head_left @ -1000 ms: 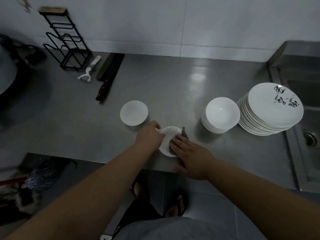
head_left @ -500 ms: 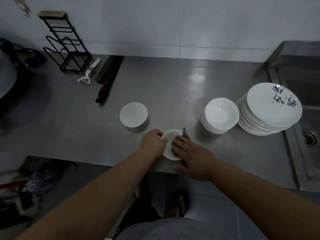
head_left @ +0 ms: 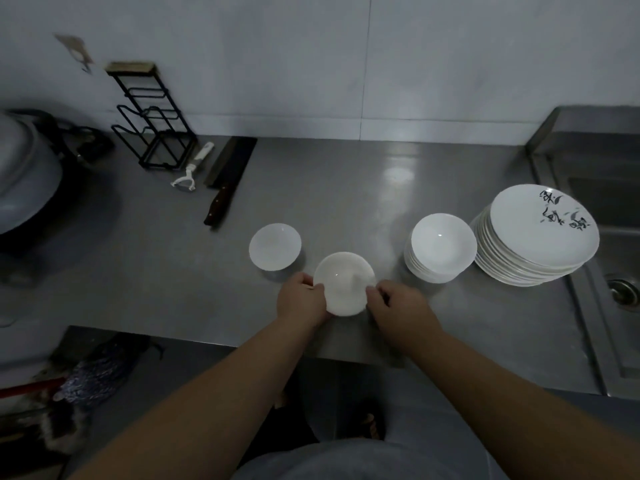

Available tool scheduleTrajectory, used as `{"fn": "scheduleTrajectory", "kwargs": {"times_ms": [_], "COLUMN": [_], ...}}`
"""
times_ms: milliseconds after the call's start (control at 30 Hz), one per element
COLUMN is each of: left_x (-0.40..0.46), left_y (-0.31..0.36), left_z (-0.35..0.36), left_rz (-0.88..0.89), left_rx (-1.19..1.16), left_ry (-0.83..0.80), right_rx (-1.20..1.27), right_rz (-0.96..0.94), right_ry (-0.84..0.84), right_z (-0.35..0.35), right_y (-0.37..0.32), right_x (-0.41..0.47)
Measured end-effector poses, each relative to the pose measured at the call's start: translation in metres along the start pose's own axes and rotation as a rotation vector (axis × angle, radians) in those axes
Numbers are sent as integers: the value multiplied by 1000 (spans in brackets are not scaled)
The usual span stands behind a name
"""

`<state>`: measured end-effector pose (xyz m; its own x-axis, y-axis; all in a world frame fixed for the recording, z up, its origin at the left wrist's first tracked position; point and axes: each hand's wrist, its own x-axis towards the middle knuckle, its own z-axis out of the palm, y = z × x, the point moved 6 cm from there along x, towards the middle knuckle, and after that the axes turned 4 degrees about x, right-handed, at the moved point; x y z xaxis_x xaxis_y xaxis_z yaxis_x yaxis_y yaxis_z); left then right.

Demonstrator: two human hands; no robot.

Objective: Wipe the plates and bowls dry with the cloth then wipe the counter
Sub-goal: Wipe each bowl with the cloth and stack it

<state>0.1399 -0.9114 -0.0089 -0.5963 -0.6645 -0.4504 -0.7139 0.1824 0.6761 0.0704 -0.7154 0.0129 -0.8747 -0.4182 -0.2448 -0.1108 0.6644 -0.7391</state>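
Half a second ago the right hand [head_left: 398, 308] had its fingers spread flat over a dark cloth inside the small bowl [head_left: 344, 287]; now the cloth has gone from sight and the bowl shows its whole white face, turned up and lifted a little toward the camera. The left hand [head_left: 303, 301] grips the bowl's left rim, thumb over the edge. At the right rim the right hand's fingers are curled; whether they pinch the rim, the cloth, or both I cannot tell, since the fingers hide that spot.

By my reading the job is in its early part. One single bowl [head_left: 274, 246] sits apart to the left (probably the dried one), while the stack of bowls [head_left: 440, 249] and the taller stack of plates [head_left: 538, 244] beside the sink [head_left: 620, 258] look untouched. Wiping the counter [head_left: 346, 188] comes last and has not begun.

All the crockery is smooth, glossy white ceramic, round and shallow, and the top plate carries dark brush-like markings. The counter is brushed steel with a dull sheen, hard and slick under wet dishes.
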Motion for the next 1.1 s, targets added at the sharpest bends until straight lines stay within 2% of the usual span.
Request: {"fn": "scheduleTrajectory", "kwargs": {"times_ms": [100,267,400,567,633,733,833,967,1100], "left_x": [-8,-18,-21,-32,-38,-41,-40,-61,-71], "left_y": [28,72,101,138,153,173,189,209,220], "left_z": [-29,-76,-111,-144,-158,-177,-193,-216,-240], "left_rz": [74,215,303,349,362,390,304,185,259], "left_rx": [-112,-134,-174,-485,-638,-762,-928,-1084,-1145], "left_ry": [18,61,85,16,-18,-94,-269,-626,-704], "right_rx": [90,255,281,549,630,733,769,614,395], "right_rz": [112,58,81,111,67,-93,-233,-349,-301], "right_ry": [-10,-71,-20,9,77,203,285,336,507], "right_z": [-23,-56,-70,-78,-82,-98,-121,-144,-162], "right_y": [-16,-83,-120,-171,-192,-226,-259,-290,-296], "right_x": [5,9,13,9,8,-1,-14,-23,-24]}}
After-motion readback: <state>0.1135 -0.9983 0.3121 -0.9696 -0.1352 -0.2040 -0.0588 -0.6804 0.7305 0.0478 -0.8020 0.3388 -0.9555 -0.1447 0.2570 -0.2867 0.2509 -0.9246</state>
